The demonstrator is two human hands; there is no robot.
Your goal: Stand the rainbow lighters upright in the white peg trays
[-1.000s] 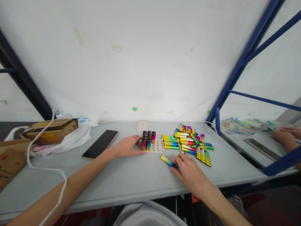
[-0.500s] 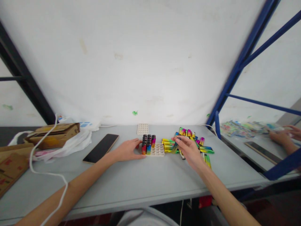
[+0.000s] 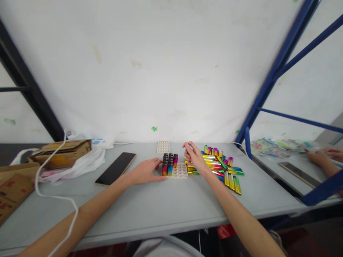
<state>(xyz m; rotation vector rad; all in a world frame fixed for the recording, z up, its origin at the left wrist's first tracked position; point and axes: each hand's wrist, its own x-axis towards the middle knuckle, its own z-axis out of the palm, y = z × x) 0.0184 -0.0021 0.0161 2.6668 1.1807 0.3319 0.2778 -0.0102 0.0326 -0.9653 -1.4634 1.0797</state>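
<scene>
Several colourful lighters with black tops [image 3: 167, 165] stand upright in the left part of a white tray with holes [image 3: 180, 171]. My left hand [image 3: 147, 171] rests at the tray's left side, thumb and fingers apart, touching the lighters' side. Over the right end of the tray, my right hand [image 3: 193, 154] is raised with its fingers curled round a small dark-ended thing, seemingly a lighter, mostly hidden by the fingers. Beneath and to the right of that hand lies a loose pile of shiny multicoloured lighters [image 3: 214, 165].
A second white tray [image 3: 163, 146] lies near the wall. On the left are a dark phone [image 3: 115, 168], a cardboard box [image 3: 62, 153], plastic bags and a white cable [image 3: 37, 178]. A blue metal frame [image 3: 248, 142] stands at right; beyond it are another person's hands [image 3: 323, 157].
My right hand has moved left and up from the lighter pile towards the tray, uncovering more of the pile. My left hand has stayed in place.
</scene>
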